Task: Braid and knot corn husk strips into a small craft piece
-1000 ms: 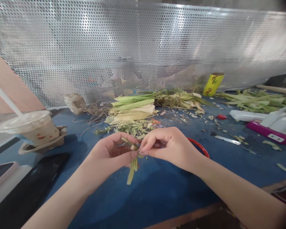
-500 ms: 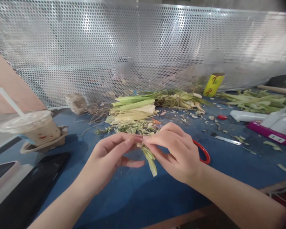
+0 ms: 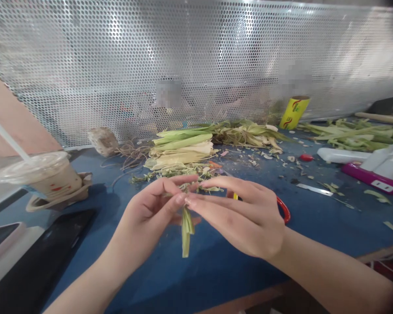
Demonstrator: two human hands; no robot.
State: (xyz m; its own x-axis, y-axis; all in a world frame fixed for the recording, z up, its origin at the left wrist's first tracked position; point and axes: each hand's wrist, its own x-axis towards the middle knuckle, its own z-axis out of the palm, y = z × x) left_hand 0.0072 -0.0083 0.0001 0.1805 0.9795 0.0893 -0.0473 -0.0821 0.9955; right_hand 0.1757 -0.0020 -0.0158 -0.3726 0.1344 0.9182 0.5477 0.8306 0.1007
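One left hand (image 3: 152, 209) is pinching one husk piece (image 3: 187, 233), which is hanging over the table (image 3: 229, 279). One right hand (image 3: 245, 213) is meeting its top, grip unclear. One cup (image 3: 49, 176) and one tube (image 3: 294, 112) are standing beyond.

Yel-grn husk (image 3: 185, 237), blu tbl (image 3: 229, 270)

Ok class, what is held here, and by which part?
Husk, near its upper end, by the left hand; its lower end dangles. Whether the right hand also grips cannot be told.
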